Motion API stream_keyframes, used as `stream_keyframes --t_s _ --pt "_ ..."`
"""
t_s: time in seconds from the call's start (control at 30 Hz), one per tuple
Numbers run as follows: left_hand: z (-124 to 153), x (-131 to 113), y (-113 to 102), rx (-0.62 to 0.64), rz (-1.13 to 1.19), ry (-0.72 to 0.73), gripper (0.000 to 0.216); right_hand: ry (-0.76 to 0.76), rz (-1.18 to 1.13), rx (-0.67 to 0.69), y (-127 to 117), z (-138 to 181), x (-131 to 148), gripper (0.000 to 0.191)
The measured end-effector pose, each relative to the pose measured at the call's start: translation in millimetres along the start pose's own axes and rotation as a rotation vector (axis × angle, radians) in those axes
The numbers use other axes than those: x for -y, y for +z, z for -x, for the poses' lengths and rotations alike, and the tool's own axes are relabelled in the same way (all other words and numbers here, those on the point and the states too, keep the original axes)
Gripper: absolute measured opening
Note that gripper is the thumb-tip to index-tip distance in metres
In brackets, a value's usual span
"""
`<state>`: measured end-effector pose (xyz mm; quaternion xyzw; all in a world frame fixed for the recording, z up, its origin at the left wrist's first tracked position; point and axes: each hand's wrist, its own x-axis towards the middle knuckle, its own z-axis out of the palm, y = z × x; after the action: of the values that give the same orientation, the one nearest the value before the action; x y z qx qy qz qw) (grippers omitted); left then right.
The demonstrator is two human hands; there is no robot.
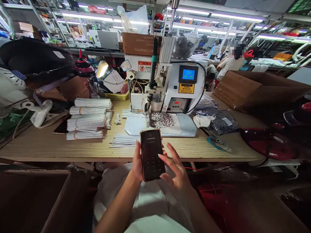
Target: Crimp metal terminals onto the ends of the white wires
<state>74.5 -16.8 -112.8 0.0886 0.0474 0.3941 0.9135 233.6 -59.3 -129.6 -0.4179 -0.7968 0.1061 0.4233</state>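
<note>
A dark smartphone (152,155) in a brown-edged case is held upright above my lap, in front of the table edge. My left hand (137,161) wraps round it from the left side. A keypad-like layout of small marks shows faintly on its screen. My right hand (176,168) is at the phone's right side with fingers spread, the index fingertip at the screen's right part. Just beyond the phone stands a white bench machine (167,84) with a small blue display, its base plate (189,127) carrying a heap of small dark-and-white pieces (162,119).
Bundles of white strips or wires (85,123) lie at the left, with loose ones (123,140) near the front edge. Plastic bags of small dark parts (224,122), blue-handled scissors (217,144) and a cardboard box (243,90) are on the right. A person (230,66) sits further back.
</note>
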Motion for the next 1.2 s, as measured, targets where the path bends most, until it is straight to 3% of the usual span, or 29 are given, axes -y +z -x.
stream_keyframes --t_s 0.4,0.97,1.2 --pt "0.3 -0.4 4.4 0.034 -0.047 0.028 0.081 -0.028 0.028 0.007 -0.4 -0.3 2.5 0.048" --pt "-0.3 -1.3 5.0 -0.044 -0.044 0.020 0.079 0.094 -0.033 -0.041 -0.3 4.9 2.8 0.049" --pt "-1.0 0.0 -0.7 -0.036 -0.059 0.039 0.080 -0.027 0.014 0.050 0.8 -1.6 8.9 0.045"
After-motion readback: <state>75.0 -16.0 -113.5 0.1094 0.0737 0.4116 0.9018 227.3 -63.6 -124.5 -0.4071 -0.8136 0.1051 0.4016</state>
